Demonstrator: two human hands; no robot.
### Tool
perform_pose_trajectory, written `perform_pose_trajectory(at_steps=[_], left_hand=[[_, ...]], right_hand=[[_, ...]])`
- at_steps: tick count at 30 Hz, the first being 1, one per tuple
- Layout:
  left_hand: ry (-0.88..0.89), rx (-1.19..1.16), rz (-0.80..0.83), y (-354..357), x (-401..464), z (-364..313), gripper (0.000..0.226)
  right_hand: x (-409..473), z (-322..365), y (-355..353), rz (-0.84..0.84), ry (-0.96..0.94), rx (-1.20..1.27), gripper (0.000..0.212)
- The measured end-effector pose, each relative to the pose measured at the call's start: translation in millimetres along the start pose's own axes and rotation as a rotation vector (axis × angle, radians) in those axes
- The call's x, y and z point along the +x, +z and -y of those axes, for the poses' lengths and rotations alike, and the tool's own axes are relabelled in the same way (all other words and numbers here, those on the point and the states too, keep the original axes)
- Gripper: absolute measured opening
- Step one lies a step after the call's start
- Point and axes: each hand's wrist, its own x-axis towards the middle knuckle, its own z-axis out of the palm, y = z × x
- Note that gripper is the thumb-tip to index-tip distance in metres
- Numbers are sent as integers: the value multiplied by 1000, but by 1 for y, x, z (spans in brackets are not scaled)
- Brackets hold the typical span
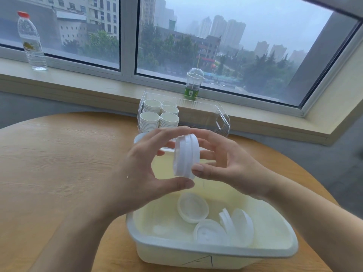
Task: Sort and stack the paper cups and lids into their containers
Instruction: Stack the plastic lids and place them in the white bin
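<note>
Plastic lids (185,157) — small stack on edge, pinched by left hand (145,163) and right hand (225,163) above white tub (216,250) (light, slippery — grip rims).

**Grey daylight, soft and slightly smeared**

My light comes from the window (225,46) ahead: flat, overcast, hazy. It falls evenly on the table (59,163), leaving only faint, soft shadows. My left hand (149,169) and right hand (225,165) are mildly blurred, and the lids (185,157) between them lose their edges. The white tub (216,254) looks washed out, nearly glowing. The wide lens bends the sill (78,75) and tilts the frame at the right edge.
</note>
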Motion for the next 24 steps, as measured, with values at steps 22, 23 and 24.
perform_pose_trajectory(at_steps=[22, 23, 24], left_hand=[[1, -101, -8, 3, 1, 3, 88], [4, -104, -7, 3, 1, 2, 88], [5, -105, -5, 3, 2, 1, 88]], right_hand=[[-1, 2, 4, -61, 4, 38, 74], [-1, 2, 4, -60, 5, 48, 73], [0, 2, 4, -63, 7, 55, 73]])
